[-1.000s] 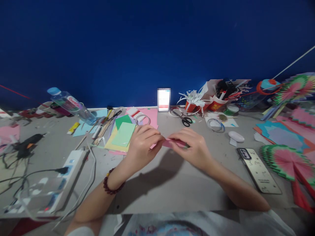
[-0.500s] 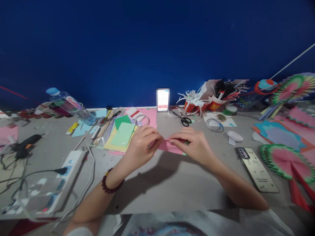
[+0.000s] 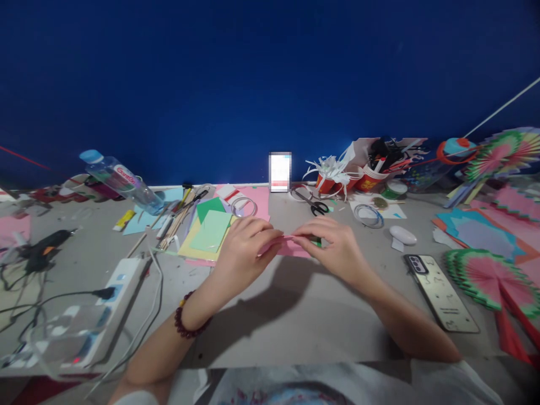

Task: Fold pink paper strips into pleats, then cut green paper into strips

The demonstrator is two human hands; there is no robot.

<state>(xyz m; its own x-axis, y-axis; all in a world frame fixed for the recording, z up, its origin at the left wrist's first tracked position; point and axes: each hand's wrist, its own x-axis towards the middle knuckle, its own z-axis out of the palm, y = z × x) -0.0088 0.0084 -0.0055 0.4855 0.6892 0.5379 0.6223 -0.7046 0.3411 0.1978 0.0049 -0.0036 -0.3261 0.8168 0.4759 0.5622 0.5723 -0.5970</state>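
Observation:
A strip of pink paper [image 3: 295, 248] is stretched between my two hands, just above the grey table. My left hand [image 3: 252, 243], with a dark beaded bracelet on its wrist, pinches the left part of the paper between thumb and fingers. On the other side my right hand [image 3: 327, 246] pinches the paper's upper edge. A bit of green shows under the right fingers. Much of the paper is hidden behind the fingers. Left of my left hand lie light green [image 3: 211, 231] and yellow sheets.
Black-handled scissors [image 3: 319, 207] lie beyond my hands. A phone [image 3: 441, 292] and a pink-and-green paper fan [image 3: 493, 275] are at right. A power strip [image 3: 113, 315], a glue gun [image 3: 46, 247] and a tilted plastic bottle [image 3: 126, 183] are at left. Red cups [image 3: 371, 179] stand at the back.
Both hands have shifted slightly to the right along the pink paper, and less of its face shows between them. The left fingers now cover it more; the table things stay put.

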